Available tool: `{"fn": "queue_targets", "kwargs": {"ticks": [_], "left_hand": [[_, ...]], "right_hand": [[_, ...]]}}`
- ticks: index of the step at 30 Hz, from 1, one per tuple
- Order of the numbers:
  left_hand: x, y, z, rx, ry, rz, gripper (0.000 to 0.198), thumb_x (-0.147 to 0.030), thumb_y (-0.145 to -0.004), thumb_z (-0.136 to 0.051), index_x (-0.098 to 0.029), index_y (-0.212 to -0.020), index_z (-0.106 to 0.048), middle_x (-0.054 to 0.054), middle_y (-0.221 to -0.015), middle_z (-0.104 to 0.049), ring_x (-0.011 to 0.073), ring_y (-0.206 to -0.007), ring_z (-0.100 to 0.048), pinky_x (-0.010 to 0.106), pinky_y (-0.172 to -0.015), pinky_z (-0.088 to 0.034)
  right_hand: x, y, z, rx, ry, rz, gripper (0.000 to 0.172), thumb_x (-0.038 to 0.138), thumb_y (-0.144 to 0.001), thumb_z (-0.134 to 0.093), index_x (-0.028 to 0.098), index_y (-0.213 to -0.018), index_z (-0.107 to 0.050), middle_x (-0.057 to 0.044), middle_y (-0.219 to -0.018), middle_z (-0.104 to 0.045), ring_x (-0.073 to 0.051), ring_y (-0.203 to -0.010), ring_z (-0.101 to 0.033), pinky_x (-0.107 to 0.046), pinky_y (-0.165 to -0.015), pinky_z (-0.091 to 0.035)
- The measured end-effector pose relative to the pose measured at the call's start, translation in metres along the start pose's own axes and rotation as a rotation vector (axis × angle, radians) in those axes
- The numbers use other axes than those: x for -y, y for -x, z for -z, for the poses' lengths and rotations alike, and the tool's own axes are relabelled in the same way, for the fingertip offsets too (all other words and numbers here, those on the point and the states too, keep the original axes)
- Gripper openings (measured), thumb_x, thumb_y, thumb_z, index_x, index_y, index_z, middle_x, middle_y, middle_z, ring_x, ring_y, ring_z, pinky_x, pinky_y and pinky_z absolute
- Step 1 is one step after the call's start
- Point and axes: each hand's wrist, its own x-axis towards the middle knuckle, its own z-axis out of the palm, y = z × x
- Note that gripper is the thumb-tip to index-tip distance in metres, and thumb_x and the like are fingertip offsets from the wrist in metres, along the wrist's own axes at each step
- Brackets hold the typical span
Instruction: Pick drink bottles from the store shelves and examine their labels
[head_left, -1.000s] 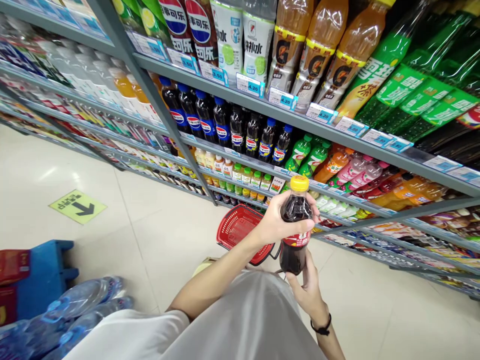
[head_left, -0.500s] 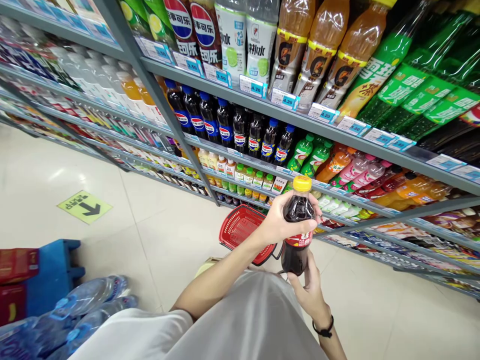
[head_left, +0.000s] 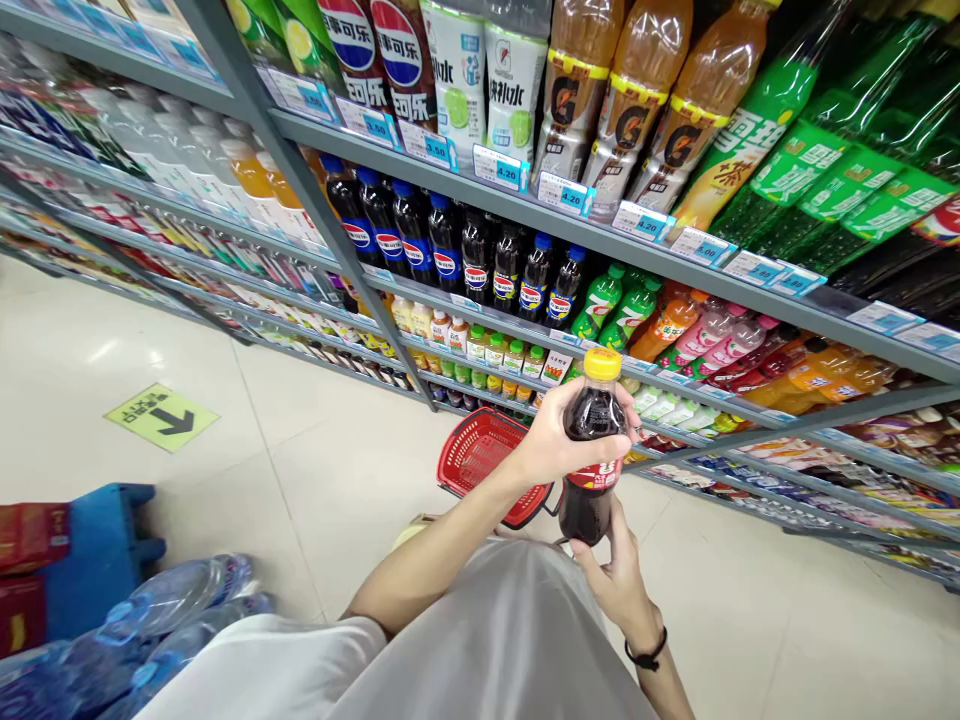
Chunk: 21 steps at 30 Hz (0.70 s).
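A small bottle of dark cola [head_left: 589, 512] with a yellow cap and a red label is held upright, slightly tilted, in front of my body. My left hand [head_left: 551, 445] is closed around its upper half, thumb across the front over part of the label. Lower down, my right hand [head_left: 619, 575] grips the bottle near its base between thumb and fingers; a black band circles that wrist. Below and behind the bottle, a red shopping basket [head_left: 463, 455] sits on the floor, partly covered by my left arm.
Drink shelves [head_left: 420, 165] run across the view, with cola bottles [head_left: 478, 258] and green soda bottles [head_left: 600, 303] behind my hands. At lower left are large water bottles [head_left: 176, 600] and a blue pallet [head_left: 94, 560]. A yellow-green arrow sign [head_left: 161, 416] marks the floor.
The view has shifted slightly. Both hands keep their hold on the bottle, which sits a touch further left and higher in the picture.
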Motion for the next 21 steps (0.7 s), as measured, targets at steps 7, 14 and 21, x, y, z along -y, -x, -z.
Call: {"fn": "queue_targets", "kwargs": {"ticks": [7, 14, 21], "left_hand": [[0.004, 0.001, -0.003, -0.141, -0.013, -0.012, 0.048, -0.029, -0.069, -0.097, -0.015, -0.103, -0.067, 0.005, -0.094, -0.071, 0.0166, -0.082, -0.069, 0.029, -0.077, -0.058], [0.003, 0.001, -0.003, -0.149, -0.009, -0.007, 0.05, -0.03, -0.071, -0.096, -0.016, -0.109, -0.067, 0.005, -0.099, -0.071, 0.0172, -0.088, -0.07, 0.029, -0.083, -0.057], [0.005, 0.0, 0.005, 0.017, 0.079, 0.009, 0.055, -0.032, -0.076, -0.092, -0.019, -0.12, -0.062, 0.01, -0.112, -0.074, 0.0233, -0.093, -0.074, 0.033, -0.083, -0.059]], "right_hand": [[0.008, -0.007, -0.015, -0.233, 0.012, -0.048, 0.074, 0.038, -0.089, -0.08, 0.019, -0.153, -0.046, -0.019, -0.143, -0.062, -0.033, -0.13, -0.064, -0.047, -0.104, -0.06], [0.007, -0.01, -0.021, -0.367, -0.197, -0.091, 0.064, 0.03, -0.083, -0.087, 0.021, -0.135, -0.05, -0.014, -0.123, -0.069, -0.023, -0.108, -0.07, -0.035, -0.087, -0.063], [0.017, -0.01, -0.019, -0.2, -0.499, -0.11, 0.056, 0.041, -0.091, -0.079, 0.024, -0.138, -0.054, -0.012, -0.117, -0.071, -0.023, -0.09, -0.073, -0.033, -0.067, -0.064]]}}
